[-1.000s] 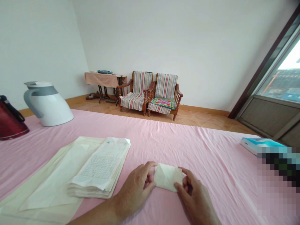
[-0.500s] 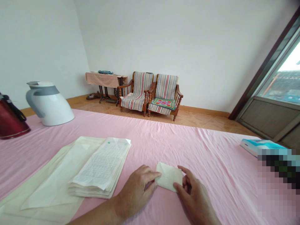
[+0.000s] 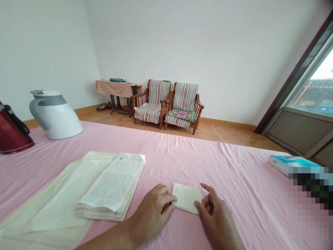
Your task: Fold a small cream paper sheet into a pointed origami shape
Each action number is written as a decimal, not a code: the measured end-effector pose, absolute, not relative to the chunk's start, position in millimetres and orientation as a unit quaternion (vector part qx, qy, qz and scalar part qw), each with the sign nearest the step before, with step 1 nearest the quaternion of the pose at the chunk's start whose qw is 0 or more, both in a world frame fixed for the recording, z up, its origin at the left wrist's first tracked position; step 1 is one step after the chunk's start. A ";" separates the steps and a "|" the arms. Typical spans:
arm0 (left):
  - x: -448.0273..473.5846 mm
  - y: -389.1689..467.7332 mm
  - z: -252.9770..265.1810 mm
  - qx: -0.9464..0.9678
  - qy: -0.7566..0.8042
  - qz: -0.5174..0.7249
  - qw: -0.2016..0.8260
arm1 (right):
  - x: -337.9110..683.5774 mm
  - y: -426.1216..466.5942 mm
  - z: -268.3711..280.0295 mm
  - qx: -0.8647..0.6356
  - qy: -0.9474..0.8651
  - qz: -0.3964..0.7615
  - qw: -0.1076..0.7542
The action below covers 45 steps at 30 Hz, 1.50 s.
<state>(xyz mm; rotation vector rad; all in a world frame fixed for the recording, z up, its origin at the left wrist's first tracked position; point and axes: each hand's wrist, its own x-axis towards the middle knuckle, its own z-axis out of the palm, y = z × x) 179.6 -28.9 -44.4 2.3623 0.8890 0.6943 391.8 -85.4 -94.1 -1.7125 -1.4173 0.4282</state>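
Note:
A small square of folded cream paper [image 3: 186,198] lies on the pink cloth in front of me. My left hand [image 3: 156,210] pinches its left edge between thumb and forefinger. At the paper's right edge, the thumb of my right hand [image 3: 217,215] touches the lower corner. That hand's forefinger is stretched out just beyond the upper right corner, apart from the thumb, and its other fingers are curled. To the left of my left hand sits a stack of grid-lined paper sheets [image 3: 111,189], with larger plain cream sheets [image 3: 65,194] partly under and beside it.
The pink cloth [image 3: 161,149] covers the surface. A white and grey jug [image 3: 61,118] and a dark red flask [image 3: 13,130] stand at the far left. On the right lies a blue and white packet [image 3: 291,163] beside a blurred-out patch. Two wooden armchairs [image 3: 182,104] are by the wall.
My left forefinger has drawn back from the paper's top to its left edge. The paper looks flatter and squarer, and my right forefinger has come off its upper corner.

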 end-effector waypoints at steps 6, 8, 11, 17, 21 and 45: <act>180.3 -29.7 -45.5 0.878 0.325 0.247 0.252 | 392.4 -86.1 -93.0 -0.695 -0.577 0.154 0.401; 180.6 -29.6 -46.2 0.878 0.324 0.248 0.252 | 392.4 -86.6 -93.9 -0.697 -0.578 0.150 0.397; 180.8 -29.3 -46.5 0.877 0.322 0.255 0.250 | 392.5 -87.3 -95.9 -0.699 -0.578 0.152 0.393; 180.5 -27.7 -46.4 0.878 0.302 0.285 0.239 | 393.7 -87.3 -97.3 -0.700 -0.575 0.155 0.394; 180.1 -26.7 -46.9 0.877 0.304 0.282 0.241 | 393.2 -87.1 -95.8 -0.700 -0.579 0.146 0.391; 173.5 -22.3 -42.6 0.929 0.247 0.226 0.157 | 382.6 -97.4 -75.5 -0.611 -0.725 -0.150 0.282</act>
